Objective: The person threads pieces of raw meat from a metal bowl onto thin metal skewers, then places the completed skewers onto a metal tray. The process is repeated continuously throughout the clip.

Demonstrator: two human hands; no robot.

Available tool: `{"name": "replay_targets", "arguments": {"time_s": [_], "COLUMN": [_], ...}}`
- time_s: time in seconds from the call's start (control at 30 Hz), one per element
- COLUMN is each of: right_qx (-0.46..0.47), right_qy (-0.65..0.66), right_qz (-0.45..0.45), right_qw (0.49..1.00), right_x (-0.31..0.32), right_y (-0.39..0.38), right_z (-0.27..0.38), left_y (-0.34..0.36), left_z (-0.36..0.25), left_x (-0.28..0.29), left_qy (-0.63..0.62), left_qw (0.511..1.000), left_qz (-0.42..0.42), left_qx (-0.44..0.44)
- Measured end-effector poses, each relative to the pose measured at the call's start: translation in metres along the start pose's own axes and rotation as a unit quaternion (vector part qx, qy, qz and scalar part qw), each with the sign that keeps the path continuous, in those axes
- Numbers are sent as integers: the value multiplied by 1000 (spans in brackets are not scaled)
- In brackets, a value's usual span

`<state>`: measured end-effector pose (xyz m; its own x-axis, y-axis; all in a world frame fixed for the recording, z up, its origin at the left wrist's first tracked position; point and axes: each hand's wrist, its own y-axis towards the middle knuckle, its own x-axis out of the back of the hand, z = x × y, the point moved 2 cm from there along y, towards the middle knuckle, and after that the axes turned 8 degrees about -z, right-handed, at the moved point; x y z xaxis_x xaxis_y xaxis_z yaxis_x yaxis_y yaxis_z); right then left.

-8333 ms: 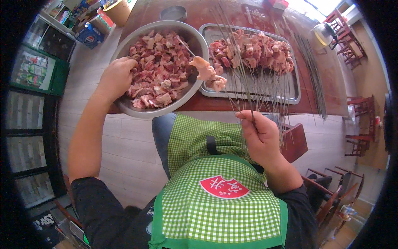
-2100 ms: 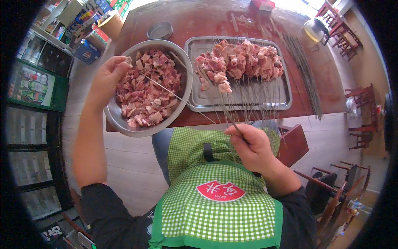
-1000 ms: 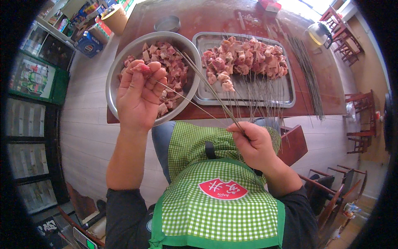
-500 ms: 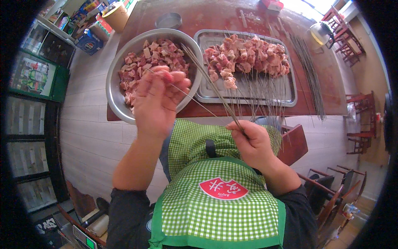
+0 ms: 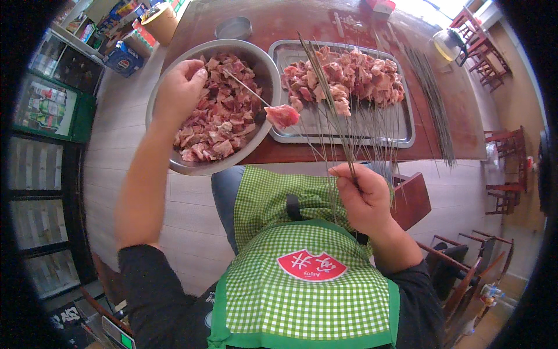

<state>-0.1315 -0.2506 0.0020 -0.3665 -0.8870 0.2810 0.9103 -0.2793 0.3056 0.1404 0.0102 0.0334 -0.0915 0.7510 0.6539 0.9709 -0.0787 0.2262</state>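
My right hand [image 5: 366, 195] is closed round a bundle of thin metal skewers [image 5: 331, 96] that fan upward in front of the apron. One skewer slants left over the steel bowl [image 5: 152, 110], with a raw meat chunk [image 5: 282, 116] threaded a little below its tip. Over the bowl's left side is my left hand [image 5: 183, 87], thumb and fingers pinched together beside the cut meat [image 5: 224, 125]. What sits between those fingertips is hidden. Right of the bowl, a metal tray [image 5: 279, 132] bears several skewers loaded with meat [image 5: 360, 75], their bare ends toward me.
Loose skewers [image 5: 430, 99] lie along the table's right side. A round metal dish [image 5: 233, 28] stands behind the bowl, a glass jug [image 5: 447, 46] at the far right. The brown table [image 5: 261, 152] ends just before my apron; a red box [image 5: 381, 6] is at the back.
My left hand has left the skewer and moved left to the bowl's far-left side. The meat chunk now sits lower on the skewer. My right hand has shifted slightly right with the bundle.
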Motion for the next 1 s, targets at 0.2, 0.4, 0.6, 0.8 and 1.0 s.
{"name": "replay_targets", "arguments": {"time_s": [0.2,0.4,0.6,0.8,1.0], "right_qx": [-21,-13,-35,5,-50], "right_qy": [-24,-13,-12,8,-24], "right_qz": [19,21,50,71,82], "right_qw": [999,1000,998,997,995], "right_x": [2,3,6,-5,-2], "right_y": [-1,1,0,4,3], "right_z": [2,4,1,1,7], "left_y": [36,39,16,-46,-62], "left_z": [43,52,33,2,-8], "left_x": [-25,-24,12,8,-1], "left_qy": [254,221,-419,-699,-727], "left_qw": [958,958,901,689,657], "left_qz": [8,-22,69,176,186], "left_qx": [-133,-181,84,82,71]}}
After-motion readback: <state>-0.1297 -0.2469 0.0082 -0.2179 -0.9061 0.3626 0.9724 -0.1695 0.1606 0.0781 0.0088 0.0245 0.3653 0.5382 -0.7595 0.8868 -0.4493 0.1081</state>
